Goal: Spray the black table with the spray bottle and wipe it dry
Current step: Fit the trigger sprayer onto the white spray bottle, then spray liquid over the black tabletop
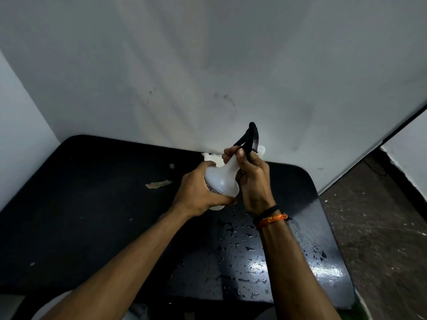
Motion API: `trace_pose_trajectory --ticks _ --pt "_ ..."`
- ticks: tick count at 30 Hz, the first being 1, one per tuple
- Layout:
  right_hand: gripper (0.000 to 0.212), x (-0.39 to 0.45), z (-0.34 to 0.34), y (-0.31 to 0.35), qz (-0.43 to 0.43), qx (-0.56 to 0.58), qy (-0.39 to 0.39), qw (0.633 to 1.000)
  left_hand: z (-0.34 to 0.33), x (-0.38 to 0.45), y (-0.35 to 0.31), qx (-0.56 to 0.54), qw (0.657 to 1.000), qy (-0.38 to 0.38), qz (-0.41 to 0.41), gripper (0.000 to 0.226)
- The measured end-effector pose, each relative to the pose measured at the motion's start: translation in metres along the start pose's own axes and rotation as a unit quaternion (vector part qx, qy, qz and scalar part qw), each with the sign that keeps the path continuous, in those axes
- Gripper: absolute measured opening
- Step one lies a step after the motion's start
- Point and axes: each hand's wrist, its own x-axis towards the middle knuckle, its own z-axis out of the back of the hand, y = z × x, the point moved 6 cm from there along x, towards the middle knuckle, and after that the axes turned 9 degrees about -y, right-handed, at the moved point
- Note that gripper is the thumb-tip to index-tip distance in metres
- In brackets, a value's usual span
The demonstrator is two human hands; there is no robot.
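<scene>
A white translucent spray bottle (221, 179) with a black trigger head (250, 139) is held above the black table (92, 215). My left hand (198, 192) wraps around the bottle's body from the left. My right hand (254, 179) grips the neck just under the black head, which points up toward the wall. Water droplets (249, 248) bead on the table's right half, below my right forearm. The left half looks dry and has a scuffed, chipped patch (158, 184). No wiping cloth can be made out with certainty.
The table stands against a white wall (208, 65), with another wall at the left. A small white object (209, 156) sits at the table's back edge behind the bottle. Dark speckled floor (374, 227) lies to the right of the table.
</scene>
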Motion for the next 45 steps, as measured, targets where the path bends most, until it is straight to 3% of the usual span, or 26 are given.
trace_pose_trajectory --ticks 4,9,14,19,25,28,32,34,38,43,45 --pt "0.018 0.003 0.005 -0.002 0.011 0.005 -0.058 0.998 -0.003 0.001 0.002 -0.002 1.0 0.003 -0.002 0.093" --pt "0.045 0.004 0.005 0.001 0.045 0.037 -0.081 0.995 -0.011 -0.003 0.001 0.01 0.999 0.032 -0.02 0.094" --pt "0.031 0.001 0.011 0.002 0.073 0.017 -0.119 0.99 -0.023 -0.011 0.004 0.0 0.998 0.059 -0.019 0.097" --pt "0.038 -0.002 0.013 0.0 0.099 -0.033 -0.17 0.98 -0.035 -0.019 0.009 -0.039 0.998 0.051 0.001 0.087" --pt "0.04 0.001 0.024 -0.003 0.093 -0.077 -0.215 0.969 -0.042 -0.022 0.016 -0.034 0.996 0.086 0.014 0.091" --pt "0.027 0.001 0.023 -0.003 0.087 -0.09 -0.184 0.975 -0.038 -0.021 0.02 0.003 0.991 0.132 0.012 0.097" --pt "0.005 -0.001 0.011 0.003 0.105 -0.162 -0.056 0.98 -0.016 -0.023 0.046 0.127 0.973 0.193 0.005 0.121" --pt "0.016 -0.002 0.01 0.001 0.092 -0.189 -0.018 0.978 -0.002 -0.025 0.067 0.193 0.958 0.209 0.015 0.127" --pt "0.004 -0.002 0.014 -0.007 0.05 -0.257 0.014 0.965 0.019 -0.028 0.105 0.324 0.922 0.212 -0.005 0.114" --pt "0.019 -0.003 0.018 -0.016 0.031 -0.35 0.049 0.935 0.032 -0.031 0.129 0.403 0.901 0.148 -0.053 0.082" --pt "0.025 -0.004 0.019 -0.02 0.021 -0.363 0.072 0.929 0.033 -0.037 0.133 0.434 0.889 0.136 -0.061 0.086"
